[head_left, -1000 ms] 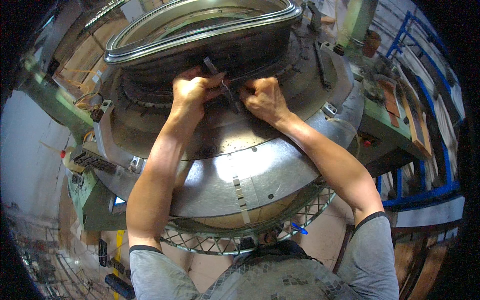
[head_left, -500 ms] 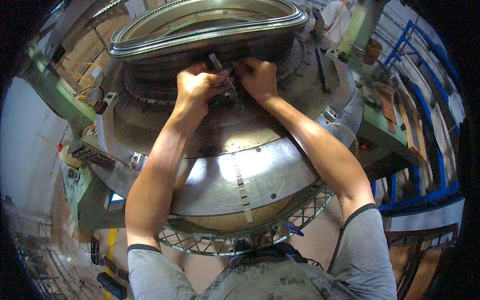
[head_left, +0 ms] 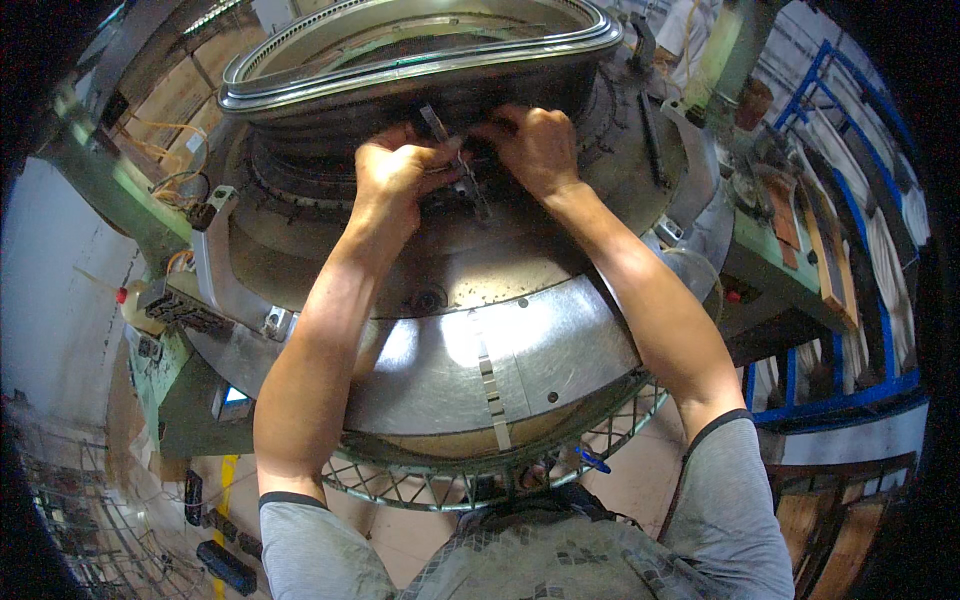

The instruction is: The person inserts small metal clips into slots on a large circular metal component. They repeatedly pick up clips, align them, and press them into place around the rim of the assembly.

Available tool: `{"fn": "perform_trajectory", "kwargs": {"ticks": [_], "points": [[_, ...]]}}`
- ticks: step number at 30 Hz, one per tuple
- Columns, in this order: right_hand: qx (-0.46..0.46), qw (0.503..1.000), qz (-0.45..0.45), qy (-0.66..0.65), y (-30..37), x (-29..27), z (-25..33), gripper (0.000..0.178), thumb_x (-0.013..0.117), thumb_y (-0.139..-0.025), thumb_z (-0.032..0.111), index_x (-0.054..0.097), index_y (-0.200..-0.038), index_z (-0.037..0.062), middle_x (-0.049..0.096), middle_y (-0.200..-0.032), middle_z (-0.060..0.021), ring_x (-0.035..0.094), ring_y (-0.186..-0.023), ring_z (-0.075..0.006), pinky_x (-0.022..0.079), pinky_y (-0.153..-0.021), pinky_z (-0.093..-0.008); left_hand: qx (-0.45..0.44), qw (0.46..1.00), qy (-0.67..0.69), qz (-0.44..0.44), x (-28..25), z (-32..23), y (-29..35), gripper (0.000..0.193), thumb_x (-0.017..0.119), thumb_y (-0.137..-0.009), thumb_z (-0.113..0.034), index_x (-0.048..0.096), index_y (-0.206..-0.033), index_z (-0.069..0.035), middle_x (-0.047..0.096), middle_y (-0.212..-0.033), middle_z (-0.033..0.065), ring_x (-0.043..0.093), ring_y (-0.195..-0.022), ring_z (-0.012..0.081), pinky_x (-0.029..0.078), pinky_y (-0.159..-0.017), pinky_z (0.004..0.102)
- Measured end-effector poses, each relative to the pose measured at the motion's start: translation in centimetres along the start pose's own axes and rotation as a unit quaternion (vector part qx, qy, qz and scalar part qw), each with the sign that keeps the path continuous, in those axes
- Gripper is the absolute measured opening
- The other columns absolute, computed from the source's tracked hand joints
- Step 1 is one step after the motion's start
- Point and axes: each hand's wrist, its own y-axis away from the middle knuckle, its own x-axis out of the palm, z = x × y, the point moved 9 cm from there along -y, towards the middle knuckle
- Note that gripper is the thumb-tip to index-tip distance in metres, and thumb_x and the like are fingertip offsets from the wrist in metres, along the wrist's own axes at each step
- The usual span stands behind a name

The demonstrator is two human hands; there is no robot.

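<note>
A large round metal machine fills the view, with a shiny curved steel skirt [head_left: 560, 350] and a dark ring-shaped drum [head_left: 420, 70] on top. My left hand [head_left: 395, 172] is closed around a slim metal tool [head_left: 455, 160] that angles across the drum's lower edge. My right hand [head_left: 535, 145] is curled against the same spot, fingers pressed onto the dark parts just under the drum's rim. What lies beneath its fingers is hidden. Both forearms reach up from the lower edge.
A wire mesh guard [head_left: 480, 485] rings the machine's base near my chest. A green frame [head_left: 100, 190] with cables stands at the left. Blue racking [head_left: 850, 250] and wooden boards [head_left: 815, 250] are at the right. Another person [head_left: 690, 30] stands far behind.
Both hands have stayed together at the drum's lower edge. The view has shifted, so the machine and hands sit a little higher in the picture.
</note>
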Motion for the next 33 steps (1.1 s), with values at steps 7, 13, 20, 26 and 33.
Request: {"fn": "perform_trajectory", "kwargs": {"ticks": [7, 13, 20, 26, 33], "points": [[0.042, 0.998, -0.052, 0.003, -1.6, -0.4, -1.8, 0.035, 0.081, -0.08, 0.043, 0.079, -0.089, 0.01, 0.071, -0.076, -0.0167, 0.072, -0.069, -0.0327, 0.057, -0.063, -0.0403, 0.01, 1.0, 0.008, -0.017, -0.3, 0.1, -0.1, 0.019, 0.068, -0.081, 0.007, 0.067, -0.1, 0.004, 0.071, -0.096, 0.014, 0.073, -0.084, 0.027, 0.065, -0.076, 0.0393], [0.069, 0.987, 0.113, 0.088, 0.4, 1.7, -2.6, 0.039, 0.079, -0.082, 0.047, 0.079, -0.094, 0.0097, 0.072, -0.082, -0.0184, 0.072, -0.074, -0.0345, 0.056, -0.067, -0.0436, 0.007, 0.999, 0.036, -0.004, -0.6, 0.3, -0.3, 0.021, 0.067, -0.082, 0.007, 0.065, -0.103, 0.005, 0.07, -0.099, 0.0149, 0.073, -0.088, 0.0286, 0.064, -0.08, 0.0402], [0.125, 0.887, 0.294, -0.333, 4.0, 1.3, -0.3, 0.032, 0.081, -0.083, 0.03, 0.077, -0.098, 0.0015, 0.074, -0.081, -0.014, 0.067, -0.067, -0.0157, 0.054, -0.065, -0.0331, 0.004, 0.999, 0.032, 0.002, 0.3, 0.7, 0.0, 0.023, 0.063, -0.088, 0.004, 0.063, -0.11, 0.01, 0.069, -0.108, 0.0191, 0.07, -0.1, 0.0316, 0.061, -0.09, 0.0423], [0.109, 0.9, 0.282, -0.314, 4.8, -0.3, -0.4, 0.019, 0.08, -0.082, 0.018, 0.078, -0.093, 0.0028, 0.073, -0.075, -0.011, 0.065, -0.065, -0.0089, 0.052, -0.06, -0.0286, -0.028, 0.999, 0.015, 0.026, 2.9, 1.8, 0.2, 0.024, 0.064, -0.088, 0.003, 0.063, -0.111, 0.011, 0.069, -0.111, 0.0202, 0.07, -0.101, 0.0299, 0.06, -0.091, 0.0373], [0.204, 0.773, 0.359, -0.482, 6.6, 1.5, -1.6, 0.014, 0.073, -0.091, 0.016, 0.074, -0.095, 0.0021, 0.067, -0.069, -0.0016, 0.06, -0.056, -0.0085, 0.046, -0.05, -0.0232, -0.081, 0.995, 0.023, 0.052, 3.9, 2.8, -0.9, 0.024, 0.069, -0.083, 0.007, 0.063, -0.107, 0.005, 0.069, -0.107, 0.0153, 0.071, -0.099, 0.0295, 0.06, -0.092, 0.0413]]}}
